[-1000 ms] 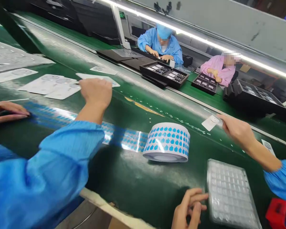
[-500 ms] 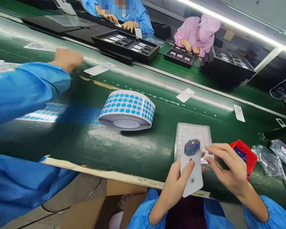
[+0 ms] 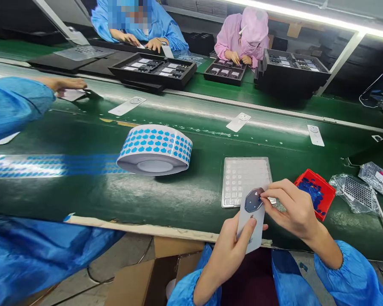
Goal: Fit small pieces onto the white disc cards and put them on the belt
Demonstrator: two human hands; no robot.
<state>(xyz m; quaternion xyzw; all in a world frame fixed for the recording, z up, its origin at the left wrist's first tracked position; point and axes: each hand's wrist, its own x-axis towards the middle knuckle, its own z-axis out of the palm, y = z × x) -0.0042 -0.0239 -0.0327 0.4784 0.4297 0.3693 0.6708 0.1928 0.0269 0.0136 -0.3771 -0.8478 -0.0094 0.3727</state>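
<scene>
My left hand [image 3: 231, 248] grips the lower part of a white phone back panel [image 3: 254, 238], thumb on its face. A dark octagonal camera plate [image 3: 254, 200] is at the panel's top. My right hand [image 3: 290, 208] has thumb and forefinger pinched at the plate's right edge; whatever lies between them is too small to make out. Behind the panel lies a clear tray of small round pieces [image 3: 234, 178]. To the right, a red box [image 3: 328, 193] holds blue pieces [image 3: 311, 193].
A roll of blue stickers [image 3: 156, 142] stands left, its strip [image 3: 51, 165] running left. White panels [image 3: 127, 106] lie spaced along the green bench. Bagged parts [image 3: 354, 193] sit at right. A co-worker's hand [image 3: 68, 85] reaches in at left; two people work opposite beside black trays [image 3: 153, 70].
My right fingers have moved onto the camera plate and closed into a pinch. The panel has tilted slightly. The co-worker's hand at left now touches a panel. The camera view has shifted.
</scene>
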